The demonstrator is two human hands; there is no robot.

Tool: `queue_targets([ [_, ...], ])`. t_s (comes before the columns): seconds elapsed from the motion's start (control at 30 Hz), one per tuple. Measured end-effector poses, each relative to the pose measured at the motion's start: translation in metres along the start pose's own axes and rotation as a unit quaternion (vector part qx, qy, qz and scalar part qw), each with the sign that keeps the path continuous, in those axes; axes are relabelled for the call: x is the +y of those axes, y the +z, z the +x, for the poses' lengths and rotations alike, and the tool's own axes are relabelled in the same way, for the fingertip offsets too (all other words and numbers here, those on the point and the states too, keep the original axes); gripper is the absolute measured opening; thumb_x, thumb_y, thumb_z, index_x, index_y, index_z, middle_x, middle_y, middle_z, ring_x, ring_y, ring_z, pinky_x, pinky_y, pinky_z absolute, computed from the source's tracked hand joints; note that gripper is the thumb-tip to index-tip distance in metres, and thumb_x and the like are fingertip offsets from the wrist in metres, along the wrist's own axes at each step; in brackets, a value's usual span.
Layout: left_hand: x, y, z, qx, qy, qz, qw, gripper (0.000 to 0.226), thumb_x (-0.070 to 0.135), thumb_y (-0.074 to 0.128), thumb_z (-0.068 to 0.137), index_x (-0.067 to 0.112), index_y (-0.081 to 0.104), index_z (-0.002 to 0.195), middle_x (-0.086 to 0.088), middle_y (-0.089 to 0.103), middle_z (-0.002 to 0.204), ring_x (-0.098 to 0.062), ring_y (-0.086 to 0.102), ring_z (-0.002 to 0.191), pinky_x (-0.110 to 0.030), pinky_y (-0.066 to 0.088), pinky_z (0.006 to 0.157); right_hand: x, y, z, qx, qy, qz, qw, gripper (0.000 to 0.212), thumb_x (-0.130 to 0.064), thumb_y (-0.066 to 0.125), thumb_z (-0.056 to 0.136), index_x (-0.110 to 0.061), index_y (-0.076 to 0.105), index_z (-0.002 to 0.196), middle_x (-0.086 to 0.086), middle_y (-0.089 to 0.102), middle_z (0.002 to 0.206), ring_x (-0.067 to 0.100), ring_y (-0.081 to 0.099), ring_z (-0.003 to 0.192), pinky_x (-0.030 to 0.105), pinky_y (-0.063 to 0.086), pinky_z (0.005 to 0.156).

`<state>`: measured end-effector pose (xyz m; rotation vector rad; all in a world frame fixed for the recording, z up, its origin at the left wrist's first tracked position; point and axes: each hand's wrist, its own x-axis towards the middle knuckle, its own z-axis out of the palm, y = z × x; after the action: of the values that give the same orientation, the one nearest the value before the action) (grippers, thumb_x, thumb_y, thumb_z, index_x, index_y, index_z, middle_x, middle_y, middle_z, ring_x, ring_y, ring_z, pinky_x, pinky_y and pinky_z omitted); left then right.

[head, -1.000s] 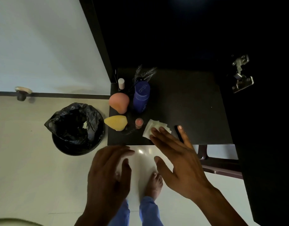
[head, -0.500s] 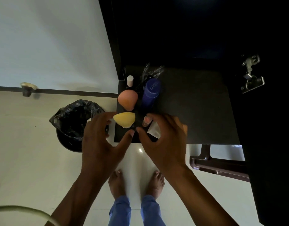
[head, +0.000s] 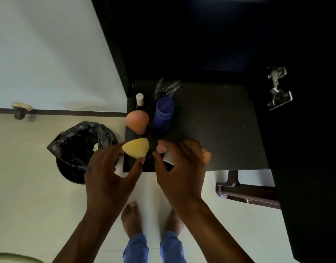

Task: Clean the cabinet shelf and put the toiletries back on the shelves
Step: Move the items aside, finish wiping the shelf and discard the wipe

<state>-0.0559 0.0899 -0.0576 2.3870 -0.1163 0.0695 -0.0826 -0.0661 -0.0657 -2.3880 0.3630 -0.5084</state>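
left hand (head: 108, 177) curled around the yellow sponge (head: 136, 149) at the shelf's front-left corner, thumb tip under its near edge, fingertips at its far left side. right hand (head: 180, 168) just beside, fingers bent over a white folded wipe (head: 168, 158), thumb and forefinger pinching a small pinkish pot (head: 160, 148) at the fingertips; wipe mostly hidden under the palm. both hands at the front edge of the dark shelf (head: 216, 126). behind the yellow sponge, a peach sponge (head: 137, 121), rounded end up. right of that, a blue bottle (head: 163, 116) standing upright. further back, a small bottle with a white cap (head: 139, 99) against the cabinet's left wall, plus dried grey sprigs (head: 167, 87) behind the blue bottle. metal hinge (head: 278, 88) on the cabinet's right side. below the shelf, pale floor, bare feet (head: 130, 219) and blue trouser legs. left of the cabinet, a bin lined with a black bag (head: 80, 147). brown chair frame (head: 246, 194) under the shelf's right end.
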Motion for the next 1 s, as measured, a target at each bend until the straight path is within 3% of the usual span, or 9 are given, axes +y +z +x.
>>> queue_targets([
  [0.07, 0.003, -0.001, -0.005, 0.007, 0.011, 0.004, 1.0, 0.043, 0.032, 0.086, 0.076, 0.014, 0.07, 0.111, 0.011, 0.061, 0.094, -0.01, 0.057, 0.086, -0.015, 0.043, 0.07, 0.001, -0.005, -0.002, 0.014, 0.007, 0.012, 1.0, 0.027, -0.029, 0.081, 0.088, -0.032, 0.064, 0.109, -0.017, 0.068, 0.101, 0.011, 0.063, 0.101, 0.05, 0.056, 0.078],
  [0.13, 0.009, -0.002, -0.01, 0.014, 0.013, 0.0, 1.0, 0.047, 0.031, 0.091, 0.074, 0.016, 0.068, 0.113, 0.014, 0.057, 0.094, -0.014, 0.059, 0.082, -0.023, 0.051, 0.068, 0.004, -0.012, -0.004, 0.022, 0.013, 0.012, 1.0, 0.024, -0.032, 0.082, 0.086, -0.03, 0.072, 0.108, -0.017, 0.066, 0.106, 0.009, 0.061, 0.104, 0.046, 0.058, 0.077],
  [0.23, 0.024, -0.004, -0.017, 0.007, 0.015, -0.026, 1.0, 0.048, 0.038, 0.082, 0.074, 0.027, 0.065, 0.117, 0.015, 0.059, 0.099, -0.016, 0.062, 0.081, -0.034, 0.057, 0.067, 0.014, -0.025, -0.004, 0.014, 0.043, 0.014, 0.999, 0.028, -0.037, 0.08, 0.086, -0.033, 0.072, 0.112, -0.011, 0.069, 0.111, 0.01, 0.064, 0.102, 0.032, 0.058, 0.081],
  [0.33, 0.051, 0.0, -0.019, -0.018, 0.046, -0.038, 0.998, 0.044, 0.047, 0.071, 0.075, 0.033, 0.062, 0.116, 0.019, 0.055, 0.089, -0.003, 0.054, 0.074, -0.009, 0.044, 0.073, 0.027, -0.042, 0.008, 0.007, 0.077, 0.005, 0.997, 0.03, -0.037, 0.076, 0.09, -0.036, 0.062, 0.116, -0.009, 0.072, 0.106, 0.01, 0.067, 0.094, 0.028, 0.057, 0.084],
  [0.43, 0.076, 0.016, -0.013, -0.038, 0.066, -0.055, 0.996, 0.041, 0.044, 0.077, 0.076, 0.037, 0.063, 0.113, 0.027, 0.049, 0.083, 0.009, 0.051, 0.079, -0.003, 0.038, 0.074, 0.047, -0.063, 0.032, 0.029, 0.087, -0.035, 0.995, 0.017, -0.024, 0.079, 0.089, -0.029, 0.071, 0.104, -0.008, 0.071, 0.095, 0.015, 0.067, 0.086, 0.03, 0.055, 0.075],
  [0.53, 0.103, 0.044, 0.004, -0.036, 0.058, -0.054, 0.996, 0.035, 0.036, 0.084, 0.081, 0.031, 0.065, 0.11, 0.023, 0.054, 0.088, 0.004, 0.049, 0.08, -0.012, 0.041, 0.073, 0.069, -0.074, 0.063, 0.044, 0.137, -0.027, 0.989, 0.014, -0.024, 0.077, 0.092, -0.023, 0.072, 0.104, -0.006, 0.068, 0.091, 0.013, 0.067, 0.079, 0.037, 0.058, 0.068],
  [0.67, 0.141, 0.094, 0.047, -0.007, 0.038, -0.035, 0.999, 0.028, 0.035, 0.076, 0.088, 0.022, 0.069, 0.112, 0.005, 0.072, 0.096, -0.013, 0.068, 0.086, -0.018, 0.044, 0.071, 0.092, -0.079, 0.108, 0.083, 0.144, -0.05, 0.985, 0.013, -0.024, 0.069, 0.098, -0.02, 0.068, 0.111, -0.001, 0.072, 0.089, 0.015, 0.07, 0.076, 0.042, 0.06, 0.07],
  [0.77, 0.155, 0.129, 0.082, -0.006, 0.016, -0.022, 1.0, 0.028, 0.039, 0.066, 0.091, 0.023, 0.068, 0.114, 0.001, 0.074, 0.1, -0.019, 0.071, 0.09, -0.035, 0.054, 0.077, 0.102, -0.079, 0.132, 0.083, 0.149, -0.07, 0.983, 0.019, -0.027, 0.062, 0.102, -0.02, 0.062, 0.119, 0.004, 0.075, 0.093, 0.025, 0.074, 0.083, 0.041, 0.06, 0.074],
  [1.0, 0.166, 0.17, 0.131, -0.006, 0.033, -0.007, 0.999, 0.031, 0.044, 0.061, 0.093, 0.022, 0.066, 0.115, 0.0, 0.074, 0.105, -0.023, 0.072, 0.098, -0.037, 0.053, 0.08, 0.112, -0.062, 0.166, 0.123, 0.128, -0.053, 0.983, 0.012, -0.026, 0.053, 0.108, -0.018, 0.056, 0.116, 0.001, 0.069, 0.084, 0.021, 0.068, 0.074, 0.042, 0.056, 0.064],
])
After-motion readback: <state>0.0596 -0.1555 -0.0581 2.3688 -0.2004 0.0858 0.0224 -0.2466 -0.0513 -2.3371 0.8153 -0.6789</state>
